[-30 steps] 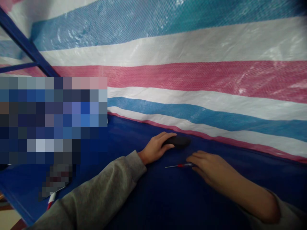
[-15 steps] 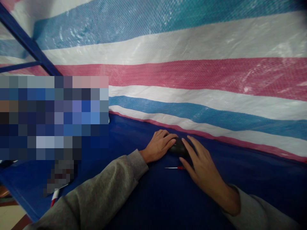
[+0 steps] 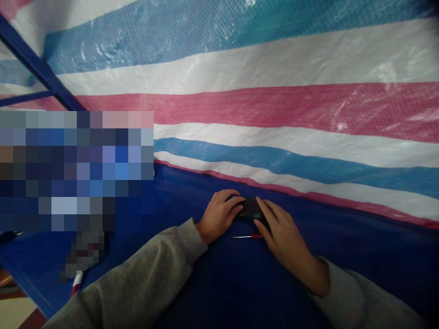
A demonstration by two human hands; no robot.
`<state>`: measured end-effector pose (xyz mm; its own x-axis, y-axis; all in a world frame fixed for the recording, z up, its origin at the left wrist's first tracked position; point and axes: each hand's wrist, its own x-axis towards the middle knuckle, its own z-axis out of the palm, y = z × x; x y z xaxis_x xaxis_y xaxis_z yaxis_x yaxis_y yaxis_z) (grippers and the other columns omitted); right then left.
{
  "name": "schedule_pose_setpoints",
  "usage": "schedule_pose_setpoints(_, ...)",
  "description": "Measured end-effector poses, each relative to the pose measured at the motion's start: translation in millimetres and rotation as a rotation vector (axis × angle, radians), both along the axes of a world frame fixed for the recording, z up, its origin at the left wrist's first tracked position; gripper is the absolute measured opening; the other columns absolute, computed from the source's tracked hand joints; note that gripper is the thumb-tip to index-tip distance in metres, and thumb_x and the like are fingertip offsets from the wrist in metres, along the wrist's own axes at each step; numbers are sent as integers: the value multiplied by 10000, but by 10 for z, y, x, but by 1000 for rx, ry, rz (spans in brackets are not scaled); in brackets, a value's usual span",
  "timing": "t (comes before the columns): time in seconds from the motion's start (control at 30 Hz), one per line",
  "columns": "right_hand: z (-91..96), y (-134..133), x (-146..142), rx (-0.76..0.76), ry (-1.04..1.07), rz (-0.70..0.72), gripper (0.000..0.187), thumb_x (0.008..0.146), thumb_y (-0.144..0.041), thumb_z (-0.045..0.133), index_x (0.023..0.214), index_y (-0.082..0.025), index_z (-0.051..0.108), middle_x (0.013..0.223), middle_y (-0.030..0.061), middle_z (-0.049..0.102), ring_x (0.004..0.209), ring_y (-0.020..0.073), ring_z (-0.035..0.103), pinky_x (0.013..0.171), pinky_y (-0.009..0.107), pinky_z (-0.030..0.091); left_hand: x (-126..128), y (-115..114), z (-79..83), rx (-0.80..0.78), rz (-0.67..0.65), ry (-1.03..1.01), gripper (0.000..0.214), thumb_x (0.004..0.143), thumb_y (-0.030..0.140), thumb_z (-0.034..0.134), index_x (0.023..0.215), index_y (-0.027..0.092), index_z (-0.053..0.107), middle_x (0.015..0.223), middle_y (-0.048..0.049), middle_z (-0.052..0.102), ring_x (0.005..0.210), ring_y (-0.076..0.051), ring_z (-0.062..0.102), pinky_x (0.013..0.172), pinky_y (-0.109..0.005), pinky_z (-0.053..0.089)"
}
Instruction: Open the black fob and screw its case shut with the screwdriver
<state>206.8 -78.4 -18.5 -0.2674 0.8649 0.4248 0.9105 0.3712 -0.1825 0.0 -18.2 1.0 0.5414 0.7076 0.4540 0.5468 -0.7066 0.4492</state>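
Observation:
A black, rounded computer mouse (image 3: 250,208) rests on the blue surface between my hands. My left hand (image 3: 221,214) has its fingers curled round the left end of it. At the other end, my right hand (image 3: 279,226) holds it with thumb and fingers, hiding that side. Just below the mouse lies a small screwdriver (image 3: 244,236) with a thin metal shaft and a red handle; its handle end is partly covered by my right thumb.
A striped plastic sheet (image 3: 240,107) rises behind the blue table surface (image 3: 212,292). Dark blue frame bars (image 3: 32,59) stand at the upper left. A pixelated patch hides the left side; below it pokes out a white-and-red stick-like item (image 3: 77,281).
My right hand has closed in from hovering over the mouse to gripping its right end. My left hand has shifted slightly down and left on its end. The screwdriver lies nearly as before.

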Motion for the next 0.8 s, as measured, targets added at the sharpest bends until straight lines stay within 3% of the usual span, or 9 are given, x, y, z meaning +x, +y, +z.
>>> schedule_pose_setpoints(0.17,19,5,11,-2,-7,17,534,961,-396,432,1421,-126,433,1278,176,576,1168,273,546,972,439,462,-14,51,-56,66,-33,-56,209,968,275,519,1090,199,671,1048,-54,695,987,-186,630,893,-362,482)
schedule_pose_setpoints(0.57,31,7,22,5,-10,25,530,959,-386,439,1429,-143,421,1269,175,578,1152,282,558,964,454,465,-7,45,-26,94,-66,-126,171,949,175,524,985,192,691,988,-45,739,945,-175,667,872,-357,482)
schedule_pose_setpoints(0.8,28,8,31,4,-16,24,527,956,-375,450,1419,-124,427,1278,176,568,1158,273,545,971,437,459,-1,26,-6,109,-50,-191,87,885,164,608,894,183,693,958,-39,755,911,-180,691,857,-365,474)
